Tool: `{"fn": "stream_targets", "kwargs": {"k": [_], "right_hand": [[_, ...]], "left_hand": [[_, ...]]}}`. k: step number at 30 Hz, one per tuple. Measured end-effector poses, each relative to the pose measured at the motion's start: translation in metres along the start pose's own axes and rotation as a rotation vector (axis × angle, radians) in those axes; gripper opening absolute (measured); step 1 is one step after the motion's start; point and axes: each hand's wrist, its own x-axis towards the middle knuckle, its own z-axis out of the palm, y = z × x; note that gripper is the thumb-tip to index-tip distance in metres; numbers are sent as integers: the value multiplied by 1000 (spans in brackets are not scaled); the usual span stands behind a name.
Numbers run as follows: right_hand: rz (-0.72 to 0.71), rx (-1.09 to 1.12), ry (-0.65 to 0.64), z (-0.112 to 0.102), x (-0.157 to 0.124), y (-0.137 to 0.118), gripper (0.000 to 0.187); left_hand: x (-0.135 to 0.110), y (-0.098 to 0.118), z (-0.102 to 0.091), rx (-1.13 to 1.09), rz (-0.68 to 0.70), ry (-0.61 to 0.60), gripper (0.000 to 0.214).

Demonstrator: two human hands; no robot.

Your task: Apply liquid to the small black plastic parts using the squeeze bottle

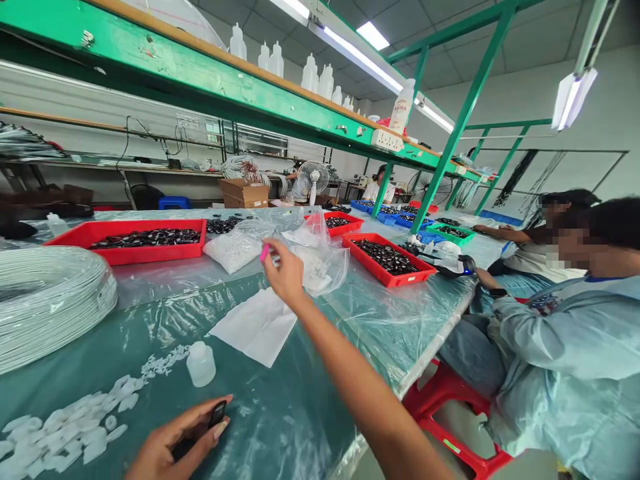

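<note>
My right hand [286,272] reaches out over the table, fingers pinched on a small pink object [265,252] beside a clear plastic bag of white parts [320,257]. Near the front edge, my left hand [173,445] is closed on a small black part [216,413]. Just ahead of my left hand a small white bottle [201,363] stands on the green table cover [280,413]. A row of small white plastic pieces [70,433] lies to its left. A white sheet [255,327] lies flat below my right wrist.
A coil of white cable [45,300] fills the left. Red trays of black parts [145,239] [387,259] sit further back, with another white bag [235,248]. Seated people in pale blue [565,360] work at the right on red stools [450,413]. A fan [313,180] stands behind.
</note>
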Motion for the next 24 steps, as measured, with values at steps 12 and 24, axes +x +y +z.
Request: {"fn": "stream_targets", "kwargs": {"k": [12, 24], "right_hand": [[-142, 358, 2, 9, -77, -8, 21], [-81, 748, -163, 7, -148, -24, 27]], "left_hand": [[-13, 19, 3, -93, 154, -41, 33], [-17, 19, 5, -77, 209, 53, 29]]}}
